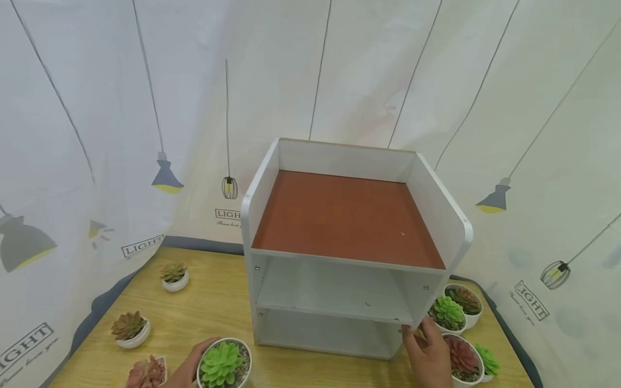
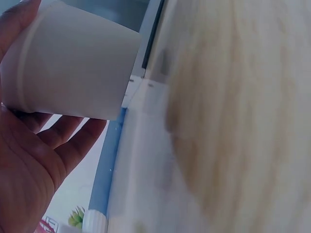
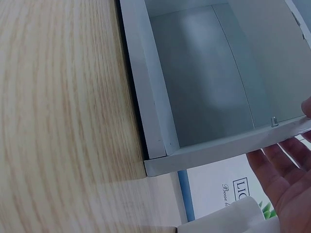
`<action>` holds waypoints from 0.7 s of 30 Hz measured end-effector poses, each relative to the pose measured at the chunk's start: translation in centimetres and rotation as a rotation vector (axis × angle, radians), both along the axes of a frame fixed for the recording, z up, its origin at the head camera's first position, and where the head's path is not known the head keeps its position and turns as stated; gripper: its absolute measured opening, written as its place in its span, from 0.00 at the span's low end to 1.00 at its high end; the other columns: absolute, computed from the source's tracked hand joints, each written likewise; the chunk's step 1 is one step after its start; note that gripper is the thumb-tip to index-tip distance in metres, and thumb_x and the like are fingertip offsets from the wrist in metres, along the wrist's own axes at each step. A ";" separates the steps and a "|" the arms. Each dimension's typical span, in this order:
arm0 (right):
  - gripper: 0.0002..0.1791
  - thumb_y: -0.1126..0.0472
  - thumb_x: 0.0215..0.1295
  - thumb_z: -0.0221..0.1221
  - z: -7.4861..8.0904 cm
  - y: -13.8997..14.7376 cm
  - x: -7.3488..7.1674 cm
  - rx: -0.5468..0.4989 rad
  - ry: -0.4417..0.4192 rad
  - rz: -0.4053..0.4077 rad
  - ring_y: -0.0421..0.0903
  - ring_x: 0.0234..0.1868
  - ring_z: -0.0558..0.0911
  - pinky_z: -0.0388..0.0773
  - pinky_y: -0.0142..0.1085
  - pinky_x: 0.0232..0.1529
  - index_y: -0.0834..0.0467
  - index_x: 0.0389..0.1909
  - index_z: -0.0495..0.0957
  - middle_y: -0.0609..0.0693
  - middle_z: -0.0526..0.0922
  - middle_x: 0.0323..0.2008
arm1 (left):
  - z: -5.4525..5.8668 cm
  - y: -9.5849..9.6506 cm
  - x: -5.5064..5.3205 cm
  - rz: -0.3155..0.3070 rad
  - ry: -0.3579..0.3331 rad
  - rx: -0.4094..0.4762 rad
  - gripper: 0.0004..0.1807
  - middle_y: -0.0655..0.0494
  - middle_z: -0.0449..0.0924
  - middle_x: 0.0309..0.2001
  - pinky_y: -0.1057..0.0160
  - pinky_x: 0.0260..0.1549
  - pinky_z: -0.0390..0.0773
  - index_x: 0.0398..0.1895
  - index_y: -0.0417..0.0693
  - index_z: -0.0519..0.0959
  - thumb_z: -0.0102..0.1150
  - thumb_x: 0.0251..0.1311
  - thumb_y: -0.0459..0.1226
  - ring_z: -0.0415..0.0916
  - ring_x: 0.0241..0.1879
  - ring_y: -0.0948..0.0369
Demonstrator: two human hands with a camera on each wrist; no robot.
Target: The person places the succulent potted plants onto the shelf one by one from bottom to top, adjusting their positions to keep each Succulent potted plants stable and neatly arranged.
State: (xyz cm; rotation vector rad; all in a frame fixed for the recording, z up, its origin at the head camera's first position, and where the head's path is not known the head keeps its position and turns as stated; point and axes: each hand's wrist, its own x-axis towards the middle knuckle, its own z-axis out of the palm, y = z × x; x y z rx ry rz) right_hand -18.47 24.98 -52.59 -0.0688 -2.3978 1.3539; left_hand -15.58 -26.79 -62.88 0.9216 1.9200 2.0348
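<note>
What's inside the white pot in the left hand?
Inside the white pot are a green succulent and small pebbles. They cover whatever lies deeper, so the inside bottom can't be seen.

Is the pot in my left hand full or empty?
Full: in the head view, the white pot holds a green succulent and gravel.

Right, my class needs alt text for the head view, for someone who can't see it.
A person's left hand holds a green succulent in a white pot, while the right hand grips the side of a white shelf unit with a reddish top. More potted succulents sit on the wooden table, before a printed backdrop.
</note>
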 end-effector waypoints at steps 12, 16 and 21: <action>0.22 0.65 0.75 0.58 0.2 -0.1 0.1 -0.009 -0.017 -0.005 0.14 0.54 0.69 0.83 0.22 0.49 0.57 0.68 0.75 0.56 0.79 0.65 | 1.9 2.4 -0.3 0.110 -0.166 -0.167 0.45 0.65 0.64 0.70 0.72 0.55 0.78 0.80 0.54 0.55 0.70 0.65 0.41 0.69 0.62 0.77; 0.22 0.66 0.76 0.58 0.4 -0.2 0.2 -0.014 -0.022 0.001 0.14 0.55 0.69 0.82 0.21 0.49 0.57 0.68 0.75 0.55 0.79 0.65 | -1.3 1.9 -1.7 0.150 -0.230 -0.281 0.55 0.50 0.61 0.75 0.69 0.57 0.78 0.83 0.50 0.50 0.75 0.57 0.32 0.70 0.65 0.72; 0.22 0.65 0.76 0.58 0.5 -0.2 0.2 -0.017 -0.042 0.006 0.15 0.55 0.69 0.83 0.22 0.50 0.55 0.69 0.75 0.55 0.78 0.66 | -1.4 3.3 -1.8 0.118 -0.220 -0.258 0.55 0.44 0.60 0.76 0.67 0.59 0.77 0.83 0.54 0.50 0.74 0.58 0.33 0.70 0.68 0.67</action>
